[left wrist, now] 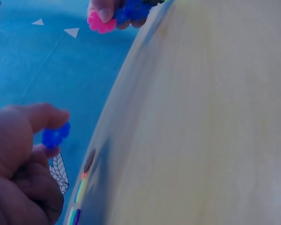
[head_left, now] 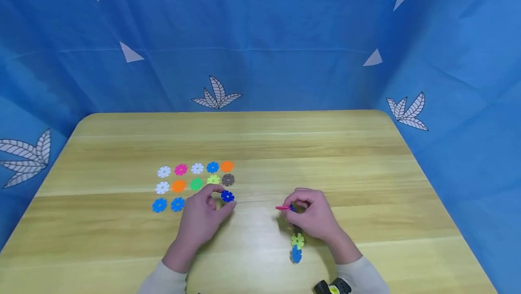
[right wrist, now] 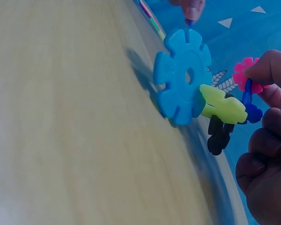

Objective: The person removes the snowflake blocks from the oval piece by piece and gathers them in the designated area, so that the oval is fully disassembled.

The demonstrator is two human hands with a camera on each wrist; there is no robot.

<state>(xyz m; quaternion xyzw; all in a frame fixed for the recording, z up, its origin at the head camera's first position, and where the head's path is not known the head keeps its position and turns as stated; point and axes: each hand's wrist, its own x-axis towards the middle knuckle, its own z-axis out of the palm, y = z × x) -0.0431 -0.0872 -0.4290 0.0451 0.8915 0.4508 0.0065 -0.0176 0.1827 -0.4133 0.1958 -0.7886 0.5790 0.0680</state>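
My left hand (head_left: 201,219) pinches a dark blue notched disc (head_left: 227,196) between thumb and forefinger, just right of the laid-out discs. My right hand (head_left: 315,215) grips the pink disc (right wrist: 239,77) at one end of a chain of slotted discs. From the pink one, the chain runs through a dark blue disc (right wrist: 254,113), a black disc (right wrist: 216,140) and a yellow-green disc (right wrist: 225,108) to a light blue disc (right wrist: 180,93) at the other end. In the head view the chain trails toward the person, partly hidden by the right hand.
Loose discs lie in rows left of centre on the wooden table (head_left: 366,149), among them a white disc (head_left: 164,172), an orange disc (head_left: 178,186) and a green disc (head_left: 196,184). A blue cloth (head_left: 285,36) hangs behind the table. A black device (head_left: 333,286) sits by the right wrist.
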